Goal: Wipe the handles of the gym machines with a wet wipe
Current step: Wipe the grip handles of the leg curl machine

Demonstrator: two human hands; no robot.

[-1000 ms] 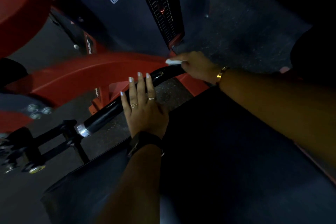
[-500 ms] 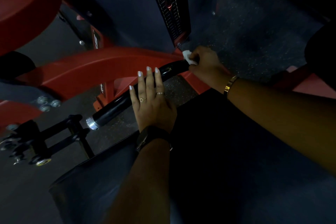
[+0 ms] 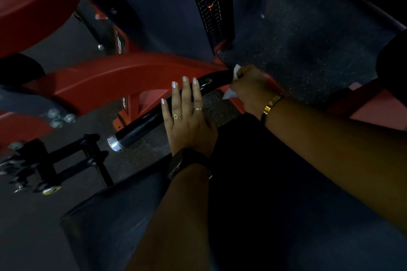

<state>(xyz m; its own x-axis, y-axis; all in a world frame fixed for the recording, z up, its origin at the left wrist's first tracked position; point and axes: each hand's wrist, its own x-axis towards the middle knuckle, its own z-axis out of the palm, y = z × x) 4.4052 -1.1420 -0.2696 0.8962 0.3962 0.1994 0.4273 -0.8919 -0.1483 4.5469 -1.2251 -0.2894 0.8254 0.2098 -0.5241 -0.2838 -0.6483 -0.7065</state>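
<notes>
So right hand (image 3: 250,89) is gripping the wet wipe (image 3: 230,94) round the black handle (image 3: 145,123), left hand (image 3: 189,124) is lying flat on it; most probably waiting.

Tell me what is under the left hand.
The black handle runs under the straight fingers of the left hand; that stretch is covered. What the palm rests on cannot be seen.
</notes>
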